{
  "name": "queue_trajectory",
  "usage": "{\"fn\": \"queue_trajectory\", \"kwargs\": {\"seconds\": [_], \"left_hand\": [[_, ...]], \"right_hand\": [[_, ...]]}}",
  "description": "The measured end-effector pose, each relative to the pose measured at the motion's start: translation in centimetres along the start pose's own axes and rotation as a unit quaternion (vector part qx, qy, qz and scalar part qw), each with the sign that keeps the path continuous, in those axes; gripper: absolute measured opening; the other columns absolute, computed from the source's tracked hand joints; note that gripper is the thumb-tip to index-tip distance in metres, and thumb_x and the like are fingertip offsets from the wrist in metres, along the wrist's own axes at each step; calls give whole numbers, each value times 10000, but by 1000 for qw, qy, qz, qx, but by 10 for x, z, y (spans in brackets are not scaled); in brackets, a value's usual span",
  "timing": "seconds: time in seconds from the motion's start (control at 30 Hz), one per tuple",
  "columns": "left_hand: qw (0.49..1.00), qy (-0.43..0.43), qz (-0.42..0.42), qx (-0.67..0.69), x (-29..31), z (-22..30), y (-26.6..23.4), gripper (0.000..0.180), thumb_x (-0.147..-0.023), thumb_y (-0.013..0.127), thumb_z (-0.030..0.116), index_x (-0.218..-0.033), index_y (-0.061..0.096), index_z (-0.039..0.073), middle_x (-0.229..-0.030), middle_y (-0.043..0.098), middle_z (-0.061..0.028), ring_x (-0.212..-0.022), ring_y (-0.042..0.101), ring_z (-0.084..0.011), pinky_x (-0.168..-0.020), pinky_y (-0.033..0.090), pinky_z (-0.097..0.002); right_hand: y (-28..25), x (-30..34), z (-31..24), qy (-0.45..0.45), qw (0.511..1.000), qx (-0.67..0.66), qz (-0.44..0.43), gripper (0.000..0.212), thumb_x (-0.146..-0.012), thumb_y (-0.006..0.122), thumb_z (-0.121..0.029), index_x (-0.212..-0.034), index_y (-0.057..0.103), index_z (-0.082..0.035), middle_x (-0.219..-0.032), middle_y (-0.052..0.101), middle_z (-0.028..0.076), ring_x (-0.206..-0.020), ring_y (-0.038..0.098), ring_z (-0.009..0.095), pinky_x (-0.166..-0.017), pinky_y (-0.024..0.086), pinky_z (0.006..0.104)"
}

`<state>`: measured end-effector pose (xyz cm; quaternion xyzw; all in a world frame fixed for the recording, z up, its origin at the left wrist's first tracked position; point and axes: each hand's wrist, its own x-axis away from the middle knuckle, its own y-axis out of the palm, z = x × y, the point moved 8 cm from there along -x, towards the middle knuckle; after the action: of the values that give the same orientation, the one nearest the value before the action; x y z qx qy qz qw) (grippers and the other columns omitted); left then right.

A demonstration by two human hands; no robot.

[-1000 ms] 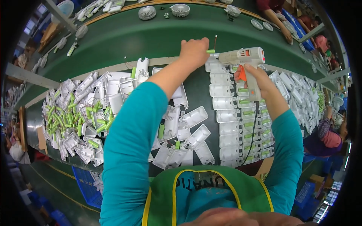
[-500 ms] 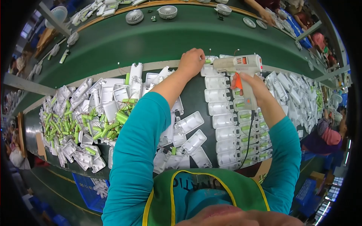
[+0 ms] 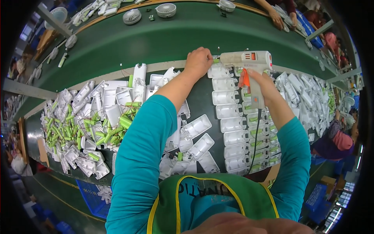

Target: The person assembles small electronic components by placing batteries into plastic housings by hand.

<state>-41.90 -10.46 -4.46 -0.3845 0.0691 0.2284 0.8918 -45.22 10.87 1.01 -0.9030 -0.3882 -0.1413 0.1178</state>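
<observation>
My right hand (image 3: pixel 261 84) grips a white hot glue gun (image 3: pixel 255 58) by its handle, fingers beside the orange trigger. The gun's nozzle points left, toward my left hand (image 3: pixel 199 62). That hand is closed at the far end of a column of white plastic shells (image 3: pixel 229 112), its fingertips pinched on a green battery (image 3: pixel 216 61) that shows just beyond them. How much of the battery the fingers cover is hidden. Open shells lie side by side in this column, and a second column of shells with green batteries (image 3: pixel 250 108) runs beside it, partly under the gun's cord.
At left spreads a heap of green batteries (image 3: pixel 70 128) with wires among white shells. More white casings (image 3: pixel 304 99) pile up at right. Beyond a pale ledge, a green conveyor belt (image 3: pixel 156 43) carries small fans (image 3: pixel 166 10). A co-worker's hands (image 3: pixel 277 19) reach in at far right.
The glue gun has risen slightly toward the far edge, its nozzle nearer the left fingertips. My left hand has shifted a little farther away. Fans on the belt have slid left.
</observation>
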Motion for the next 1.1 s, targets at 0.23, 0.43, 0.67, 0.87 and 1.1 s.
{"fn": "queue_trajectory", "kwargs": {"seconds": [0.23,0.43,0.67,0.87,1.1], "left_hand": [[1000,-2,-5,-7,0,0,1,45,-751,662,120,-770,623,110,-898,608,-78,-895,599,-307,-807,451,-436],[999,16,12,-44,2,5,-5,76,-754,687,131,-785,638,82,-898,630,-67,-947,589,-294,-808,464,-416],[994,31,28,-105,10,16,-22,75,-762,666,146,-832,694,144,-1006,645,-29,-1058,556,-265,-864,387,-464],[961,-22,-78,-264,8,20,-107,225,-832,640,249,-1044,672,178,-1079,647,-63,-1048,610,-274,-890,402,-509],[839,-203,-210,-459,66,-67,-222,381,-768,703,397,-1009,702,102,-1060,698,-121,-1018,658,-282,-910,450,-481]], "right_hand": [[-4,-2,4,20,1000,-13,17,335,-897,590,-376,-1024,605,-67,-859,672,46,-783,650,149,-598,436,260],[-2,8,1,9,1000,-16,-3,310,-905,592,-333,-1016,602,-43,-835,652,54,-737,635,159,-615,456,279],[1,8,8,-7,999,-41,1,313,-915,600,-299,-1004,593,1,-815,625,78,-707,609,180,-660,502,322],[-11,20,4,-23,992,-107,-59,465,-908,546,-393,-1183,557,-18,-1097,653,101,-1012,622,192,-633,493,256],[7,41,-8,-62,968,-218,-107,549,-859,577,-259,-1319,457,14,-1251,583,173,-1206,549,277,-615,567,277]]}}
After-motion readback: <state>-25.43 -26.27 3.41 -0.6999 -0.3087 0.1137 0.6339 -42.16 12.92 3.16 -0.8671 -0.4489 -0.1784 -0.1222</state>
